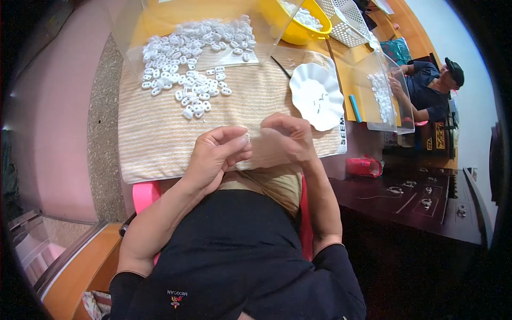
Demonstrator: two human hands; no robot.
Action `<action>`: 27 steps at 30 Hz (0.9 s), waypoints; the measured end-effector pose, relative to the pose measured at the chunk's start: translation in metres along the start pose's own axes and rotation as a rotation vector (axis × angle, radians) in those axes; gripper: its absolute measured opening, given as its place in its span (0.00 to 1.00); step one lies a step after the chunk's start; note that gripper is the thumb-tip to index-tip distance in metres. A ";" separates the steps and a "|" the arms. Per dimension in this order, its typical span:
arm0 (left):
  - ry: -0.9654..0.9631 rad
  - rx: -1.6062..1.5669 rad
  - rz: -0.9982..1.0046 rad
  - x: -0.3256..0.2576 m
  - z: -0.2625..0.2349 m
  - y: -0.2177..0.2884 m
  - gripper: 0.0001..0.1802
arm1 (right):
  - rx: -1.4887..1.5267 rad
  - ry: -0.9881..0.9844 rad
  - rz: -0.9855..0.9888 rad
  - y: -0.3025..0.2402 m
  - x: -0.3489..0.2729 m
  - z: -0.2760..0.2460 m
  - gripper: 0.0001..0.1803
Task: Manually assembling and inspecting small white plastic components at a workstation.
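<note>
My left hand (220, 152) is closed in a pinch above the near part of the striped towel. A small whitish piece, mostly hidden, shows between its thumb and fingertips. To its right, apart from it, my right hand (290, 140) is curled and smeared by motion, so whether it holds anything is unclear. Beyond my hands lies a loose group of white oval plastic pieces with two holes each (200, 92). A white dish with a wavy rim (302, 80) stands beyond my right hand, with a few tiny dark slivers in it.
A clear plastic box (130, 40) with many more white pieces stands at the far left. Past it are a yellow basin (295, 37) and a white perforated basket (344, 24). At right, another person (429, 88) works over a clear box (406, 120). A blue stick (356, 108) lies nearby.
</note>
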State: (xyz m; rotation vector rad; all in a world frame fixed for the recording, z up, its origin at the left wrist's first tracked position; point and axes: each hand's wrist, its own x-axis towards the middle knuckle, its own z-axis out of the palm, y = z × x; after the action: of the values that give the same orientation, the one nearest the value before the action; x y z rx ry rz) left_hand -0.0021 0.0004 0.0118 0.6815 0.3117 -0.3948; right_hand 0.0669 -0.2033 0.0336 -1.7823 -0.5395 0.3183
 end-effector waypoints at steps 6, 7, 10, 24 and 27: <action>0.027 0.003 -0.003 -0.001 0.001 0.002 0.10 | 0.094 -0.006 0.067 0.004 -0.001 0.018 0.06; 0.018 0.002 0.008 -0.001 0.001 0.001 0.10 | 0.095 -0.007 0.069 0.004 0.000 0.019 0.06; 0.011 0.000 0.016 0.000 0.000 0.001 0.10 | 0.092 -0.006 0.043 0.006 -0.001 0.021 0.06; 0.016 0.001 0.031 0.000 0.000 -0.001 0.09 | 0.186 0.042 0.123 0.015 -0.006 0.026 0.05; 0.004 0.004 0.016 0.001 -0.003 -0.001 0.09 | 0.203 0.026 0.127 0.016 -0.006 0.026 0.05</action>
State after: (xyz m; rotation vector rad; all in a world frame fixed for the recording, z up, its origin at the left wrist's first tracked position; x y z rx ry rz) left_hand -0.0024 0.0012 0.0084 0.6883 0.3095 -0.3793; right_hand 0.0523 -0.1882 0.0110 -1.6243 -0.3632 0.4224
